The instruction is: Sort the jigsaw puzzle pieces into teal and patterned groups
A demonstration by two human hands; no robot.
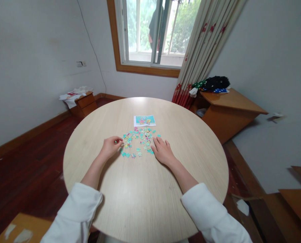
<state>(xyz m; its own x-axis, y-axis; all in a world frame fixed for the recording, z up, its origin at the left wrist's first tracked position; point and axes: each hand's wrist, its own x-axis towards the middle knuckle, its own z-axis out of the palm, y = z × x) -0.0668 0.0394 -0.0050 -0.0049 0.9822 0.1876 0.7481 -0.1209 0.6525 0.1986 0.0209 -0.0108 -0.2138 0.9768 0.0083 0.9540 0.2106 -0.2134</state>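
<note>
Loose jigsaw pieces (146, 141), mostly teal with some pink and yellow, lie scattered in the middle of a round table (142, 189). At the left edge of the scatter, my left hand (111, 147) is closed in a pinch, with a small jigsaw piece at its fingertips, partly hidden by the fingers. My right hand (162, 151) lies palm down at the right edge, fingers spread, its fingertips touching or close beside the pieces. Just beyond the pieces lies a picture sheet (144, 120) with a teal background and pink and yellow cartoon figures.
A slanting wooden cabinet (231, 101) with dark clothes (216, 82) on top stands beyond the table's right side. Behind the left edge is a small wooden stand (86, 103) with white cloth. A cardboard box (24, 229) sits at the lower left. The curtain (201, 44) hangs beside the window.
</note>
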